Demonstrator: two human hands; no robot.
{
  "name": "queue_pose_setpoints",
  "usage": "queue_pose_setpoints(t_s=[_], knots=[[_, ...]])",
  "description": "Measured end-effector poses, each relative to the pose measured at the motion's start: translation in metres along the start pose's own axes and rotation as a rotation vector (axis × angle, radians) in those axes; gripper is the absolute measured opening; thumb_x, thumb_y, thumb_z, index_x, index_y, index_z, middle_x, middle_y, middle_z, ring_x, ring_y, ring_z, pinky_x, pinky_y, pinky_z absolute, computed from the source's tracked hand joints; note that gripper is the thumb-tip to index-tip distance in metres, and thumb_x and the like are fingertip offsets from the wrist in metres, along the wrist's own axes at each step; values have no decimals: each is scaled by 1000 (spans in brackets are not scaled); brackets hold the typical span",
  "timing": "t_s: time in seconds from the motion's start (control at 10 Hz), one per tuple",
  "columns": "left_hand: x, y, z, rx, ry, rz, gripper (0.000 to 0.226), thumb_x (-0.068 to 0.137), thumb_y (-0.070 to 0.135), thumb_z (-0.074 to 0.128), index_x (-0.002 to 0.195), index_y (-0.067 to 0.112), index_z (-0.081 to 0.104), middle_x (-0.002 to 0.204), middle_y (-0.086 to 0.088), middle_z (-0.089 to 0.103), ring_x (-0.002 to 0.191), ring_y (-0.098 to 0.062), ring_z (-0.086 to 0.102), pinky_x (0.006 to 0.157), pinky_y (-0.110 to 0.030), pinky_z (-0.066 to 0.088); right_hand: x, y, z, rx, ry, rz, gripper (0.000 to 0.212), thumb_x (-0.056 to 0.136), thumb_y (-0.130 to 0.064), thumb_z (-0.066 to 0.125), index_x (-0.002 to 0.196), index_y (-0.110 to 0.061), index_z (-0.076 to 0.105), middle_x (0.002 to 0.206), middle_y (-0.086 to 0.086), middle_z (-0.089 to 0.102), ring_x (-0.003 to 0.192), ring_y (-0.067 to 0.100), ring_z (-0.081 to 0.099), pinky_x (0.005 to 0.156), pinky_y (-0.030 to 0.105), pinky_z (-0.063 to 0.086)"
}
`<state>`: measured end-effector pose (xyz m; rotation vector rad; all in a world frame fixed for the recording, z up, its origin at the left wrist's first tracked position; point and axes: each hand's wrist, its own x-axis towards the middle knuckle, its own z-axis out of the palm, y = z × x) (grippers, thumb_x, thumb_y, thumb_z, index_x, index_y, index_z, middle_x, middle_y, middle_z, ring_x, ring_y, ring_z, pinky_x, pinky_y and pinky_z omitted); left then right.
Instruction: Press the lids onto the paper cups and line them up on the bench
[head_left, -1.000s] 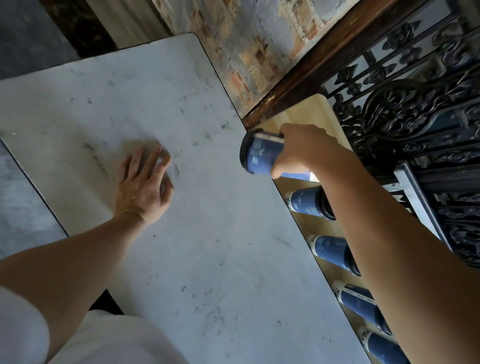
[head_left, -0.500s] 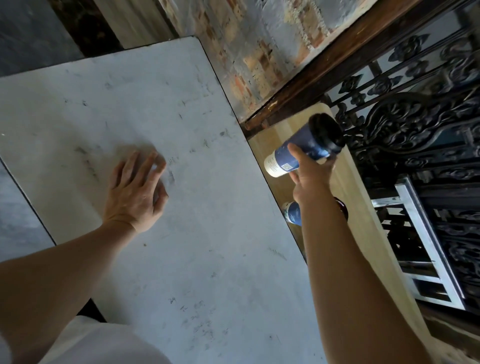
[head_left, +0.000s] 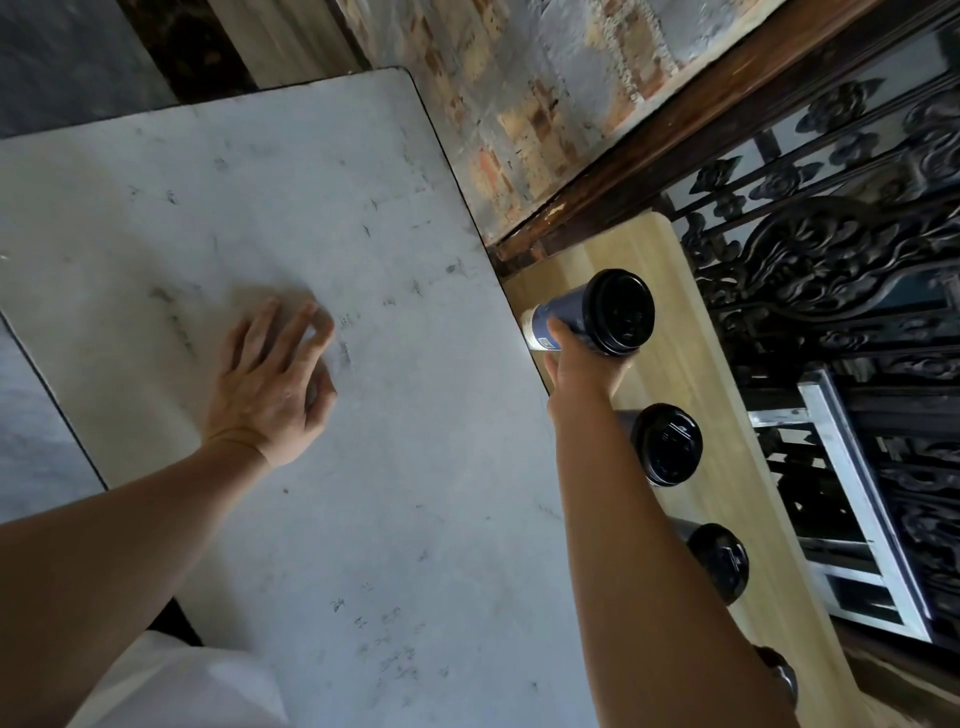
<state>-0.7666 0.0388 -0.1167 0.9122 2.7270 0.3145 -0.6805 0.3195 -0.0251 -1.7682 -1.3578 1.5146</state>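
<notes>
Right hand (head_left: 582, 364) first: it grips a blue paper cup (head_left: 558, 319) by its side, fingers wrapped round the wall, black lid (head_left: 621, 312) already pressed on. I hold the cup at the far end of the wooden bench (head_left: 691, 364), at the head of the row; whether its base touches the wood yet I cannot tell, since the cup tilts toward me in this view. My left hand (head_left: 270, 384) lies flat and open on the grey table (head_left: 363, 519) to the left, holding nothing. Nearer along the bench stand a second lidded cup (head_left: 667, 444) and a third (head_left: 719, 561), and a fourth dark lid (head_left: 779, 673) peeks out behind my forearm. They form a fair line. I judge the job nearly done: every cup I can see is lidded, no loose lids remain on the table, and only this last cup needs setting down and squaring up.
</notes>
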Motion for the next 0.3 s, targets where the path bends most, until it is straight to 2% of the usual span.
queue_pose_setpoints(t_s=[0.1, 0.2, 0.3], knots=[[-1, 1, 0, -5, -3, -1, 64, 85, 38, 39, 147, 20, 43, 156, -6, 42, 148, -38, 26, 121, -48, 17, 0, 4, -6, -94, -56, 36, 52, 85, -14, 78, 120, -32, 44, 107, -6, 62, 107, 23, 69, 97, 44, 56], [-1, 0, -2, -13, -4, 11, 65, 85, 38, 37, 147, 19, 43, 157, -6, 41, 148, -39, 25, 121, -49, 17, -4, 2, -5, -98, -55, 76, 53, 84, -16, 79, 117, -34, 40, 102, -7, 61, 96, 19, 70, 93, 40, 57], [0, -1, -2, -41, -12, 4, 65, 85, 39, 37, 147, 19, 43, 157, -7, 41, 148, -40, 25, 120, -50, 16, -6, 6, -2, -114, -39, 109, 54, 84, -15, 78, 116, -32, 38, 97, -5, 61, 82, 16, 68, 83, 34, 57]])
